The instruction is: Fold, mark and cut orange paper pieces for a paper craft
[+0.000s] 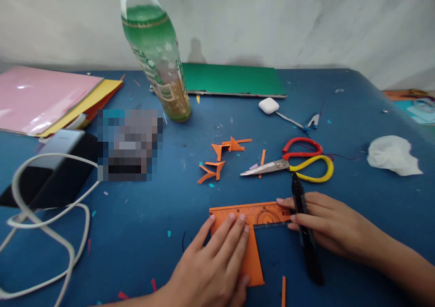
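My left hand (pixel 220 252) lies flat with fingers stretched over an orange piece of paper (pixel 254 264) and a clear ruler (pixel 249 211). The ruler sits across the paper's upper part, and a protractor arc shows near its right end. Between the fingers of my right hand (pixel 326 223) is a black marker (pixel 306 234), tilted with its upper end toward the scissors. Fingertips of that hand also touch the ruler's right end. Just beyond lie scissors (pixel 285 163) with one red and one yellow handle, blades pointing left. Folded orange paper scraps (pixel 217 155) are left of them.
A green-labelled bottle (pixel 159 58) stands before a green board (pixel 234 79). Pink and yellow sheets (pixel 44 98), a blurred-out object (pixel 131 144), a dark box-like object (pixel 64 162) and a looped white cable (pixel 70 248) occupy the left. Crumpled white tissue (pixel 390 155) lies right.
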### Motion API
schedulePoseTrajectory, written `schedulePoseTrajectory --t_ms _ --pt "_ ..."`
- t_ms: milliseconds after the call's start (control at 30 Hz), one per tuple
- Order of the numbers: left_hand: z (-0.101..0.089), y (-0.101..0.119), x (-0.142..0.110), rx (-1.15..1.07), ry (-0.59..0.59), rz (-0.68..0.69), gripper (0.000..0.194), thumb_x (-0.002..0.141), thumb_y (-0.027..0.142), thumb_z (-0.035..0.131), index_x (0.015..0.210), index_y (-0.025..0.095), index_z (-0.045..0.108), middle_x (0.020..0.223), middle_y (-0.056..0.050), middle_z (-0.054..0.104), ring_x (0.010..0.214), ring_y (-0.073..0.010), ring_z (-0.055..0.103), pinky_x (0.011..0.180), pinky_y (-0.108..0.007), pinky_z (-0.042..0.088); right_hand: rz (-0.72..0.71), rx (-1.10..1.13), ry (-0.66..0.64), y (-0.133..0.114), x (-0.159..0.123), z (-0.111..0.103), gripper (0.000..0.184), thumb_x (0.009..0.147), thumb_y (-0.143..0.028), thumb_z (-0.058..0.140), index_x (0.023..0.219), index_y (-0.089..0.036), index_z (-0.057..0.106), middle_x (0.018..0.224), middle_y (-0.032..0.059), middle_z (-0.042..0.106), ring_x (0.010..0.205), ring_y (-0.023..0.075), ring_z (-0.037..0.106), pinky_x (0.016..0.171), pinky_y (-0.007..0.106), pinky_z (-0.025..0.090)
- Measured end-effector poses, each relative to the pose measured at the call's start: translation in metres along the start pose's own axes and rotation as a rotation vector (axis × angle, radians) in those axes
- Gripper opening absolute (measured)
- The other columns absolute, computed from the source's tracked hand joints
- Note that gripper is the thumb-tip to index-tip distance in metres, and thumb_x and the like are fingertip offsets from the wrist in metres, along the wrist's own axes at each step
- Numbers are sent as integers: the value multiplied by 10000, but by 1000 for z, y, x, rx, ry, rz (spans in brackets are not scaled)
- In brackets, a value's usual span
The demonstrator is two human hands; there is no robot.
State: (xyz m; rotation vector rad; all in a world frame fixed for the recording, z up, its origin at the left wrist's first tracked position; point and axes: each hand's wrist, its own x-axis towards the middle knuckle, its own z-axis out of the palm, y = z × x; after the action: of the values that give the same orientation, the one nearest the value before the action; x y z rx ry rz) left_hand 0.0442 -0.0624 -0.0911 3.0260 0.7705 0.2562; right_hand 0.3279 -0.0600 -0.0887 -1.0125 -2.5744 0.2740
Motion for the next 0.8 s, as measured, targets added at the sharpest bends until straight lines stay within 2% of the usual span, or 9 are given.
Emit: schedulePoseTrajectory --t_ms 100,200,333,400,500,533,667,733,800 --pt "1 1 -1 -14 3 -3 476 893 392 348 1263 123 482 1320 -62 485 1226 -208 399 1064 -340 172 15 34 -7 2 -2 1 206 860 -128 438 1003 -216 555 1082 99 649 956 182 622 786 319 519" --pt "1 1 0 -32 18 -17 509 891 436 334 1258 118 487 1315 -65 490 1227 -212 395 1057 -340 188 30 84 59 0 -2 -1 220 842 -158 517 1042 -250 503 1106 98 637 962 200 623 771 332 517" --pt "-4 -1 2 -24 -17 10 522 895 447 323 1266 112 477 1314 -67 490 1216 -210 410 1022 -331 239 142 287 189 -13 8 -7 203 884 -279 493 1085 -284 463 769 13 679 652 158 644 617 269 509" --pt "-4 -2 2 -26 -4 13 523 892 449 330 1257 107 484 1308 -72 496 1212 -209 414 1018 -331 242 198 350 201 -20 20 -8 206 914 -355 420 1078 -264 505 730 16 658 636 150 633 598 245 502" --pt "0 -1 1 -38 35 16 534 884 457 341 1252 99 485 1300 -84 504 1217 -213 409 1023 -334 239 260 387 180 -24 39 -4 243 910 -387 413 994 -236 584 837 46 672 758 166 645 678 252 512" --pt "2 -1 0 -41 46 13 537 882 458 339 1256 99 480 1300 -85 503 1220 -214 405 1024 -337 238 285 432 203 -23 45 0 237 904 -382 422 952 -225 593 823 41 669 748 163 643 673 252 515" --pt "8 0 -2 -35 82 7 530 883 454 328 1253 108 483 1301 -82 504 1228 -222 392 1033 -354 216 480 549 447 -14 54 17 244 885 -384 439 812 -207 590 713 10 615 660 151 601 620 263 502" --pt "9 0 -2 -33 93 9 519 886 450 328 1242 112 496 1294 -77 512 1228 -221 390 1046 -360 186 528 569 476 -11 54 21 246 879 -382 448 786 -203 588 690 4 597 634 147 580 602 262 488" --pt "10 0 -2 -45 97 2 512 887 447 335 1238 114 501 1292 -71 515 1230 -215 387 1065 -361 140 517 577 459 -11 53 21 242 876 -378 455 776 -203 590 675 -3 592 608 136 563 574 244 472"
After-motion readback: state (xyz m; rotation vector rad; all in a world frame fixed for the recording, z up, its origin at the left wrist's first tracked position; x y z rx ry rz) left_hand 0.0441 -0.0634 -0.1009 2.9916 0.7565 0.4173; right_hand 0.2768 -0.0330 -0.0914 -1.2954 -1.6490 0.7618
